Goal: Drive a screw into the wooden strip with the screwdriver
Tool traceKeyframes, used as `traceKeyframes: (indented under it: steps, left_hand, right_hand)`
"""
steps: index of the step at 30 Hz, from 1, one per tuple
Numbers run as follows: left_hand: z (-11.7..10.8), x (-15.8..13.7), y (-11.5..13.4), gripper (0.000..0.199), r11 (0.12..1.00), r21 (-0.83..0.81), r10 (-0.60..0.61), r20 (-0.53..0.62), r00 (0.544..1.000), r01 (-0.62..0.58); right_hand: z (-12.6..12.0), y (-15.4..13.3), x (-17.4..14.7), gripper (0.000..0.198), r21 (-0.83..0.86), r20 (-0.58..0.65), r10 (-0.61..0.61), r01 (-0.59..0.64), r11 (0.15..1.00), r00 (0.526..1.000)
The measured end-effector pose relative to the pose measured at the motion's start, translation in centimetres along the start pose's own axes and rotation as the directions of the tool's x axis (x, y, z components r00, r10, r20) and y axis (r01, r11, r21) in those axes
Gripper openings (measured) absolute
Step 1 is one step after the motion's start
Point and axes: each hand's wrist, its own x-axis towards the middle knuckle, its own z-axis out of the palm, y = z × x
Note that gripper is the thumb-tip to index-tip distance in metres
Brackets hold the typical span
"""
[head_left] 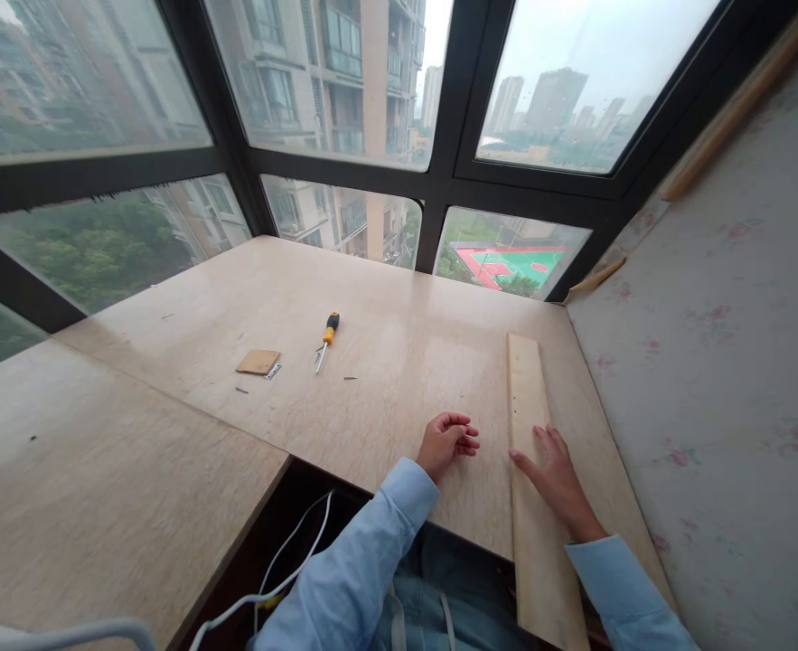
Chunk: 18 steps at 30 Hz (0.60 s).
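Observation:
A long, narrow wooden board [527,389] with small dark holes lies lengthwise on the right part of the stone-like top, its near end jutting past the front edge. Spread across this board is my right hand [553,475], thumb at the left edge and fingers stretched flat over the wood. My left hand [445,445] hovers or rests left of the board, apart from it. Its fingers are loosely curled with gaps between them, and nothing shows in them. Farther off lies a screwdriver [331,330] with a yellow and black handle, small screws beside its shaft.
A small wooden piece [258,362] lies left of the screwdriver, a metal hinge-like plate [272,372] against it. Loose screws [351,378] are scattered about. White cables [304,551] hang in the gap at the front. Windows bound the back; a papered wall [724,362] stands right.

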Motion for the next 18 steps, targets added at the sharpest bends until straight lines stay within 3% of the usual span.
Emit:
traceKeyframes:
  steps: [7, 12, 18]
  left_hand:
    - [-0.1, 0.0, -0.2, 0.02, 1.0, -0.005, 0.019, 0.025, 1.0, -0.018]
    - [-0.2, 0.1, -0.3, 0.02, 1.0, -0.015, 0.022, 0.044, 0.999, -0.022]
    - [-0.3, 0.1, -0.5, 0.025, 0.999, -0.045, 0.028, 0.081, 0.996, -0.024]
  right_hand:
    - [-1.0, 0.8, 0.4, 0.082, 0.02, 0.08, 0.041, -0.043, 0.999, 0.996]
    - [-1.1, 0.9, 1.3, 0.076, -0.08, 0.123, 0.048, -0.038, 0.996, 0.991]
    - [-0.3, -3.3, 2.6, 0.073, -0.195, 0.161, -0.107, 0.138, 0.971, 0.981]
